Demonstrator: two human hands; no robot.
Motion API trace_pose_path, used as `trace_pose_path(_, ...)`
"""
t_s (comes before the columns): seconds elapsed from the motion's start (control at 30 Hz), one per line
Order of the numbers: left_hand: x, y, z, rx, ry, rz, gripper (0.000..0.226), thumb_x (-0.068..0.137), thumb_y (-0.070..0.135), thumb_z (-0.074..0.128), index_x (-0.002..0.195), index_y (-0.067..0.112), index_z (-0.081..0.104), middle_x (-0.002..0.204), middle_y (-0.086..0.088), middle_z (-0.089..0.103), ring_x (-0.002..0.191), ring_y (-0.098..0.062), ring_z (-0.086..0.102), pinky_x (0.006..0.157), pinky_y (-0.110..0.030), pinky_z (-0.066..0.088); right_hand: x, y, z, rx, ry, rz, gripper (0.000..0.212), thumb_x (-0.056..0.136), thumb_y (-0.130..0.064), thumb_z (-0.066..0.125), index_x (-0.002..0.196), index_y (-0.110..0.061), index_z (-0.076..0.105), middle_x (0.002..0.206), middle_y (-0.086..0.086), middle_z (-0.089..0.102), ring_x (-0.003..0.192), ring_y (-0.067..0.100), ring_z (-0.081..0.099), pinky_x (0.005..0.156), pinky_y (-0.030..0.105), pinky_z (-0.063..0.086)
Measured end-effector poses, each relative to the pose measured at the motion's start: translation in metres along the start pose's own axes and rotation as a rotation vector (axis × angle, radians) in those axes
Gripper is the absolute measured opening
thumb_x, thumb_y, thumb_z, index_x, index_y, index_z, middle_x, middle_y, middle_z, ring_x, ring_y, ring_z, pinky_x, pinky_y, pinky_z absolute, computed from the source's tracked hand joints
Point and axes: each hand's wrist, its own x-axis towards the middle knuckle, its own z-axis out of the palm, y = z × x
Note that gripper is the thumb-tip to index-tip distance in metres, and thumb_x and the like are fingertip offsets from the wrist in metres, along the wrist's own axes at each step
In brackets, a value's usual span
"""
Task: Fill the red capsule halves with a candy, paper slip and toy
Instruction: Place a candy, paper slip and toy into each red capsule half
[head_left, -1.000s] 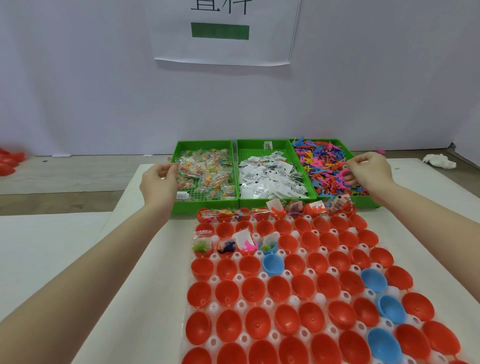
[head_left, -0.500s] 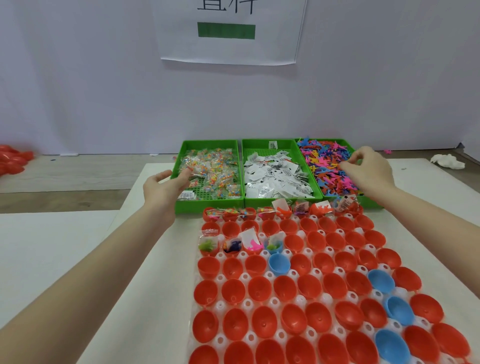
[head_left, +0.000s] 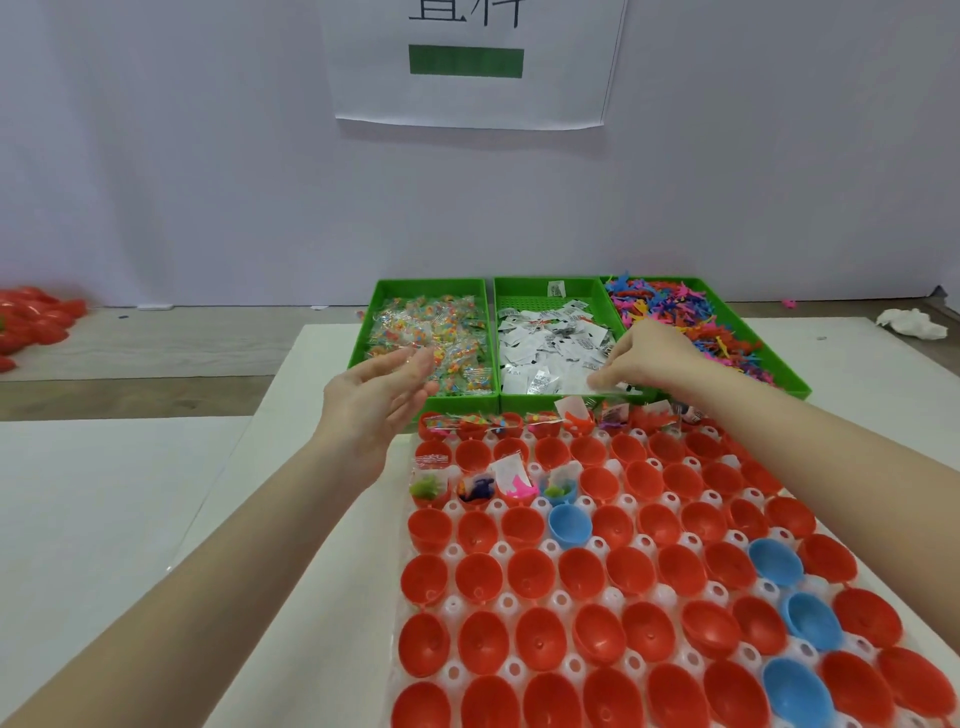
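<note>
Rows of red capsule halves (head_left: 530, 571) sit in a clear holder (head_left: 506, 603). Some in the back row (head_left: 543, 423) and the third row (head_left: 475, 491) hold items. Behind them stand three green trays: candy (head_left: 431, 332), paper slips (head_left: 545, 343) and coloured toys (head_left: 685, 312). My left hand (head_left: 374, 400) hovers palm-up by the candy tray's front left corner, fingers spread; it is blurred and I see nothing in it. My right hand (head_left: 654, 358) reaches down into the front right of the slip tray and pinches a paper slip (head_left: 610, 387).
A few blue capsule halves (head_left: 569, 525) are mixed in among the red ones. A heap of red capsules (head_left: 31, 322) lies far left, and a crumpled white tissue (head_left: 909, 325) far right. A paper sign (head_left: 467, 62) hangs on the wall behind.
My right hand moved left from the toy tray to the slip tray. My left hand shifted right and turned palm-up at the candy tray's front corner.
</note>
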Motion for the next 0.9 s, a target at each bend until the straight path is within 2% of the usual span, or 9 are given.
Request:
trace_pose_path(0.07,-0.001,0.0,0.002,0.048,-0.027,-0.003,0.018,0.083,0.005,0.062,0.101,0.003,0.059,0.086,-0.005,0.065,0.061,-0.007,0.067,0.055,-0.01,0.051,-0.003,0.002,-0.003,0.126,0.118,-0.044,0.017,0.077,-0.023,0.071,0.083,-0.008,0.073,0.104,0.008,0.07,0.09,0.021,0.061,0.074,0.032,0.047)
trace_pose_path(0.2,-0.004,0.0,0.011,0.15,-0.107,-0.044,0.018,0.092,-0.001,0.048,0.108,0.003,0.056,0.099,-0.006,0.056,0.077,-0.013,0.065,0.065,-0.015,0.055,-0.008,-0.001,-0.01,0.388,0.245,-0.094,0.013,0.084,-0.019,0.063,0.077,-0.01,0.069,0.097,0.007,0.068,0.094,0.02,0.059,0.08,0.029,0.039)
trace_pose_path(0.27,-0.009,-0.001,0.017,0.201,-0.142,-0.014,0.02,0.092,-0.003,0.047,0.108,0.005,0.057,0.099,-0.005,0.057,0.076,-0.012,0.066,0.068,-0.015,0.055,-0.01,-0.003,-0.013,0.34,0.204,-0.112,0.013,0.084,-0.017,0.062,0.079,-0.008,0.07,0.095,0.011,0.07,0.081,0.023,0.061,0.08,0.034,0.044)
trace_pose_path(0.33,-0.013,-0.001,0.021,0.227,-0.153,-0.001,0.019,0.092,-0.003,0.048,0.101,0.008,0.06,0.099,-0.005,0.058,0.074,-0.011,0.067,0.066,-0.015,0.056,-0.012,0.0,-0.013,0.161,0.17,-0.161,0.012,0.083,-0.021,0.064,0.08,-0.013,0.072,0.07,0.004,0.068,0.053,0.013,0.049,0.065,0.03,0.047)
trace_pose_path(0.43,-0.02,0.0,0.025,0.285,-0.166,0.008,0.021,0.091,-0.002,0.049,0.091,0.015,0.062,0.096,-0.006,0.059,0.07,-0.01,0.067,0.063,-0.015,0.055,-0.017,0.001,-0.013,0.119,0.28,-0.194,0.013,0.077,-0.03,0.072,0.076,-0.017,0.073,0.045,-0.017,0.042,0.045,0.002,0.035,0.048,0.023,0.029)
trace_pose_path(0.5,-0.024,0.0,0.026,0.313,-0.173,0.02,0.021,0.091,-0.001,0.051,0.088,0.017,0.063,0.093,-0.004,0.059,0.065,-0.008,0.068,0.061,-0.015,0.055,-0.019,0.0,-0.016,0.181,0.334,-0.188,0.02,0.07,-0.036,0.078,0.069,-0.017,0.071,0.046,-0.017,0.041,0.049,0.001,0.038,0.049,0.024,0.029)
trace_pose_path(0.63,-0.029,0.001,0.028,0.307,-0.176,0.045,0.017,0.089,0.001,0.055,0.087,0.016,0.063,0.095,-0.002,0.059,0.065,-0.007,0.068,0.064,-0.016,0.056,-0.018,0.0,-0.016,0.21,0.305,-0.112,0.029,0.06,-0.045,0.081,0.059,-0.02,0.066,0.061,-0.009,0.06,0.074,0.013,0.058,0.069,0.034,0.048)
trace_pose_path(0.73,-0.032,0.001,0.027,0.312,-0.202,0.052,0.015,0.089,0.001,0.055,0.088,0.014,0.063,0.094,-0.004,0.06,0.065,-0.008,0.069,0.066,-0.017,0.056,-0.016,-0.001,-0.011,0.185,0.332,-0.104,0.029,0.064,-0.043,0.08,0.053,-0.022,0.063,0.054,-0.012,0.055,0.069,0.012,0.057,0.066,0.03,0.044)
trace_pose_path(0.9,-0.033,0.0,0.025,0.311,-0.218,0.061,0.013,0.087,0.001,0.057,0.091,0.012,0.064,0.092,-0.005,0.062,0.065,-0.009,0.069,0.065,-0.017,0.056,-0.015,-0.001,-0.008,0.251,0.297,-0.15,0.023,0.076,-0.03,0.073,0.074,-0.007,0.073,0.068,0.0,0.064,0.073,0.012,0.055,0.076,0.032,0.044)
